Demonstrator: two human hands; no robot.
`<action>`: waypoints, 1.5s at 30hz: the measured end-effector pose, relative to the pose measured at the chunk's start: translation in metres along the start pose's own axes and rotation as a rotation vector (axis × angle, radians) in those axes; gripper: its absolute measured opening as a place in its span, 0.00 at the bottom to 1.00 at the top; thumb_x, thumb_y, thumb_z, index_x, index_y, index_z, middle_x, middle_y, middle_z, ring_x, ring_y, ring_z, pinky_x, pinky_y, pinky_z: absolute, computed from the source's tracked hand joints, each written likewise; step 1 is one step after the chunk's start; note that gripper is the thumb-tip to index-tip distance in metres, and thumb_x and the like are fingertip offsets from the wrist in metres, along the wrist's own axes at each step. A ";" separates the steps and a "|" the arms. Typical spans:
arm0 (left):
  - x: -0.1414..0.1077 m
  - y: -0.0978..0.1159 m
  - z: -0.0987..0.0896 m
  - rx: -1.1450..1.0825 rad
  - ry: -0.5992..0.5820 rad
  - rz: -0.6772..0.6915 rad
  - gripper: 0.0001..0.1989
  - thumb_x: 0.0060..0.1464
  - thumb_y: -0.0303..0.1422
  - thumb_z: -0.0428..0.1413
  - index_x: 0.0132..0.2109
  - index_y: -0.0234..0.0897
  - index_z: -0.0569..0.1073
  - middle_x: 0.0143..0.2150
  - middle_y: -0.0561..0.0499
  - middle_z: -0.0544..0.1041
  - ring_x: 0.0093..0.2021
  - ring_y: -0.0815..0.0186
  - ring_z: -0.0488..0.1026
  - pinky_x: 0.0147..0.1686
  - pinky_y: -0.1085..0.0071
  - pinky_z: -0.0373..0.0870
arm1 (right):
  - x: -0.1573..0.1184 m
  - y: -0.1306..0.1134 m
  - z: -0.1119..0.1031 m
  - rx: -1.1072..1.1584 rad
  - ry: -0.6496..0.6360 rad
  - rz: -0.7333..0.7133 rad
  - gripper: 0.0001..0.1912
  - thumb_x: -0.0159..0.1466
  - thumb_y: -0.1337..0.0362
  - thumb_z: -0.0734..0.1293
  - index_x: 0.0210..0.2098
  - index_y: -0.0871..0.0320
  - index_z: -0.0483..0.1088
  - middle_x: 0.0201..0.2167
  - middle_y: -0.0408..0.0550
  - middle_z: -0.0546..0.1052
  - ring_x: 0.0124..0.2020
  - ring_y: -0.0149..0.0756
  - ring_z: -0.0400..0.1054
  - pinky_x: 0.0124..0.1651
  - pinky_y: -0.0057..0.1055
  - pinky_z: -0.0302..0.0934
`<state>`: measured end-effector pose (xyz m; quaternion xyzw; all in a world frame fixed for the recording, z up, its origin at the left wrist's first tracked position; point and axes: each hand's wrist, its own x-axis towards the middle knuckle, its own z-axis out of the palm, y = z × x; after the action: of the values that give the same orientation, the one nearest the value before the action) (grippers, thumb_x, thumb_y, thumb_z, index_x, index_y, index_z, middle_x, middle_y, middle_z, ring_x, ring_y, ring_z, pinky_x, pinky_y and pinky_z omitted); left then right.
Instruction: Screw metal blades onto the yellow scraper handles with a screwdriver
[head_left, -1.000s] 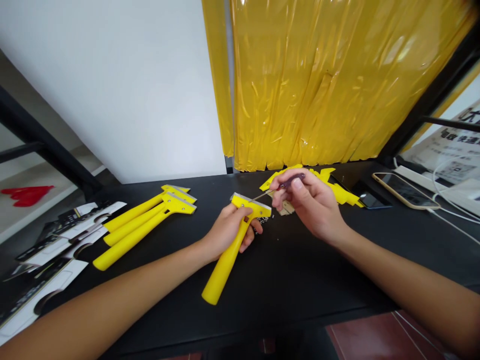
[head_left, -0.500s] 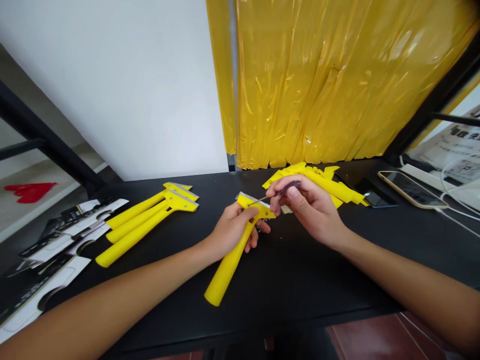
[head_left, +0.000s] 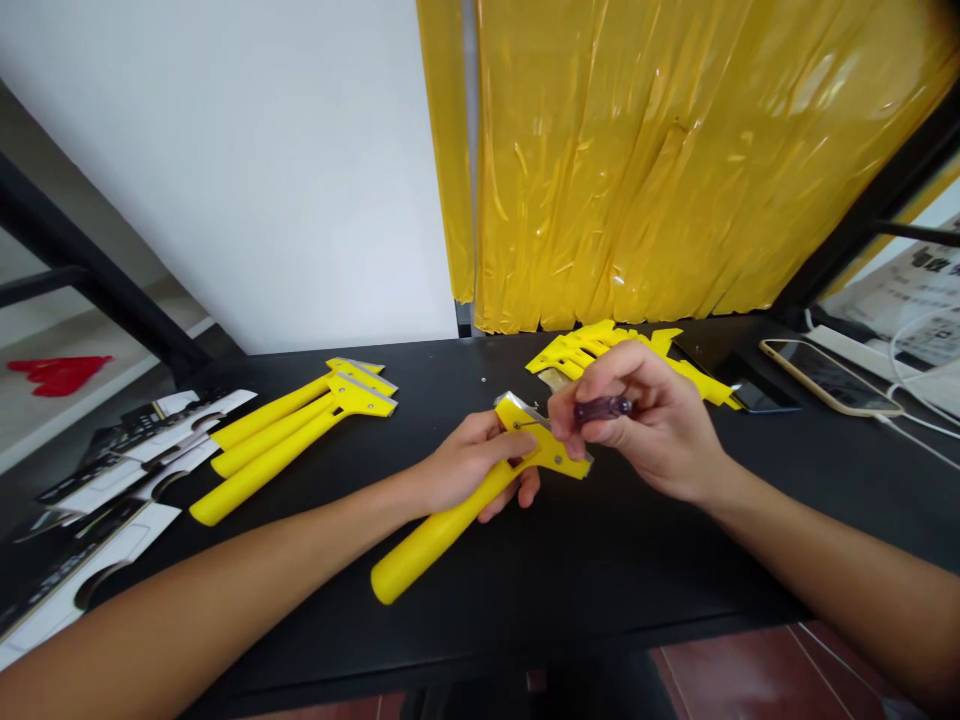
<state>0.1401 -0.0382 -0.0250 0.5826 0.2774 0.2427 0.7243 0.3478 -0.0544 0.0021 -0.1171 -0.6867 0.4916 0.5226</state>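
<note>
Near the middle of the black table, my left hand (head_left: 480, 460) is closed around the neck of a yellow scraper (head_left: 442, 535), its handle slanting down to the left. A metal blade edge runs along the scraper's head, and two small screws show on its face. Between the fingers and thumb of my right hand (head_left: 645, 420) is a screwdriver with a dark purple handle (head_left: 602, 408). Its thin shaft reaches left to the screw on the far side of the head; the exact tip contact is too small to tell.
Three yellow scrapers (head_left: 281, 450) lie at the left beside printed card sleeves (head_left: 120, 540). More yellow scraper parts (head_left: 585, 345) are heaped behind my right hand. Two phones (head_left: 829, 378) and white cables lie at the right. Yellow plastic sheeting (head_left: 615, 170) hangs behind the table.
The held scraper has turned, its head moving right and slightly nearer and its handle end swinging left. My right hand has moved a little right with the screwdriver, whose handle now points more towards me.
</note>
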 end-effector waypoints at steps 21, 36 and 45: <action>-0.006 -0.016 0.023 -0.229 -0.182 -0.205 0.12 0.66 0.41 0.52 0.49 0.39 0.64 0.29 0.51 0.77 0.14 0.72 0.66 0.13 0.78 0.58 | -0.003 -0.008 0.016 0.400 -0.080 0.254 0.20 0.69 0.43 0.60 0.35 0.53 0.67 0.26 0.43 0.61 0.29 0.37 0.56 0.38 0.39 0.61; -0.006 -0.016 0.035 -0.173 0.024 -0.009 0.16 0.63 0.37 0.57 0.53 0.37 0.64 0.39 0.45 0.81 0.15 0.72 0.69 0.13 0.76 0.62 | 0.015 -0.014 0.013 0.280 0.141 0.225 0.23 0.70 0.40 0.57 0.31 0.51 0.65 0.21 0.39 0.52 0.20 0.32 0.45 0.25 0.32 0.51; -0.009 -0.016 0.036 -0.164 0.184 0.120 0.12 0.61 0.39 0.59 0.43 0.38 0.66 0.22 0.60 0.68 0.16 0.71 0.68 0.17 0.76 0.59 | 0.044 -0.006 0.033 0.129 0.057 0.174 0.31 0.65 0.34 0.58 0.23 0.55 0.60 0.24 0.42 0.60 0.21 0.29 0.50 0.23 0.30 0.55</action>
<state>0.1585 -0.0735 -0.0334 0.5121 0.2868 0.3599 0.7253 0.3038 -0.0457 0.0344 -0.1563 -0.6257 0.5747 0.5038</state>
